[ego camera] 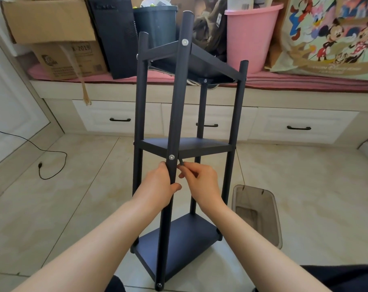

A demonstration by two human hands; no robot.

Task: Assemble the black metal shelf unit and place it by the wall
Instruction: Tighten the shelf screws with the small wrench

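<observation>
The black metal shelf unit (200,66) stands on the tiled floor in front of me, with three shelves and several round posts. Its nearest post (175,114) runs up the middle of the view and shows silver bolt heads at the top and middle shelves. My left hand (157,186) grips this post just below the middle shelf's bolt (171,157). My right hand (200,180) pinches a small dark tool (181,162), likely a hex key, beside the post under the middle shelf (202,144). The bottom shelf (185,239) lies between my forearms.
A clear plastic bin (263,199) stands on the floor right of the shelf. Behind is a white drawer bench (120,114) carrying a cardboard box (52,28), a black computer case (115,34), a dark bin and a pink bucket (250,36). A black cable (52,152) trails at left.
</observation>
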